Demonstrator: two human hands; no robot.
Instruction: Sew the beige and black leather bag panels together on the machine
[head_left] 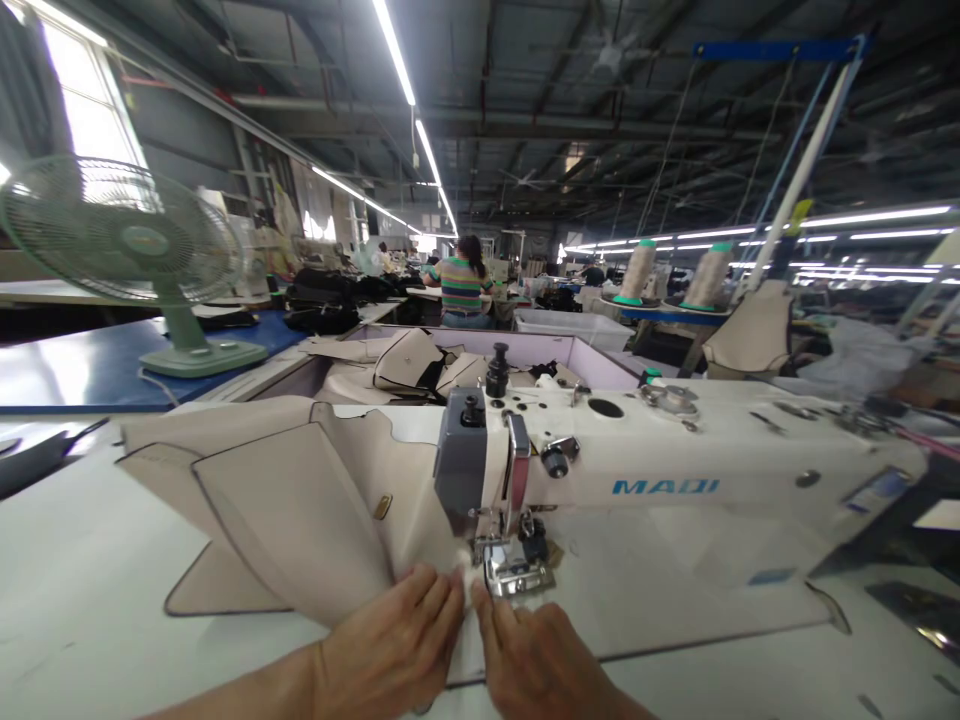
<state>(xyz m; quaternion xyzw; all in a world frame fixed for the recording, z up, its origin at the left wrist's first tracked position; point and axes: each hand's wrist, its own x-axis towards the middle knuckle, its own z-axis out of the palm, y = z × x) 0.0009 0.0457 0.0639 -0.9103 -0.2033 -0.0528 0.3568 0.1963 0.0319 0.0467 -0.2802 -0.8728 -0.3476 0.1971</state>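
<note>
A shallow open bin (592, 362) with pale lilac walls is seen behind the sewing machine (675, 470); it is filled with cut cream panels (409, 362), heaped loosely, their exact number not to be told. A second, white tub (574, 325) stands farther back, its contents hidden.

On the white table (67, 590) a cream leather-like piece (300, 510) with dark edging is spread to the left of the needle, its near edge drawn in under the presser foot (517, 572). The left hand (394, 650) is laid flat on this piece, fingers pressed down and pinching its edge; the right hand (536, 665) is set just beside it, fingertips at the foot and pressed on the same material — neither hand is clenched. The two hands nearly touch.

The view of the seam is partly blocked by the machine's grey head. Two thread cones (637, 272) with green bases are counted on a stand at the right — one green desk fan (124, 240) on a blue table at the left. One person in a striped shirt (461, 285) is seated well beyond the bin, back turned.
</note>
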